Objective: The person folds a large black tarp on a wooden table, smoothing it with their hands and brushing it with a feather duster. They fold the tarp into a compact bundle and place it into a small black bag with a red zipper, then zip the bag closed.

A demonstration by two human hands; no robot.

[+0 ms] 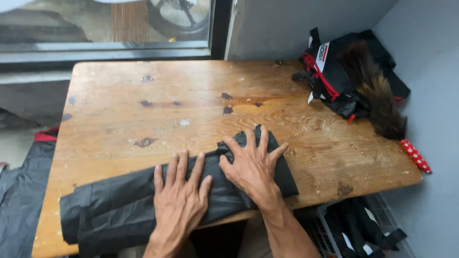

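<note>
**Two flat hands on a folded black sheet**

Two hands press down on a long strip of black plastic sheeting (119, 210) that lies along the near edge of a worn wooden table (158, 110), running from the lower left of the frame to just right of centre. The left hand (179, 196) lies palm down near the middle of the strip, fingers straight and slightly spread, gripping nothing. The right hand (251, 167) sits just beside it, a little higher in the frame, on the strip's right end, where the plastic is folded up into a thicker wad; its fingers are fanned wide and flat, also holding nothing. The two hands are nearly touching at the thumbs.

At the upper right of the frame, on the table's far corner against the grey wall, rests a black bag with red trim (334, 71), with a brown furry tail-like piece (377, 95) draped over it and a red white-dotted strip (415, 155) at the table edge. More black plastic (21, 191) hangs at the lower left. A crate holding dark items (354, 229) stands at the lower right, below the table.
</note>
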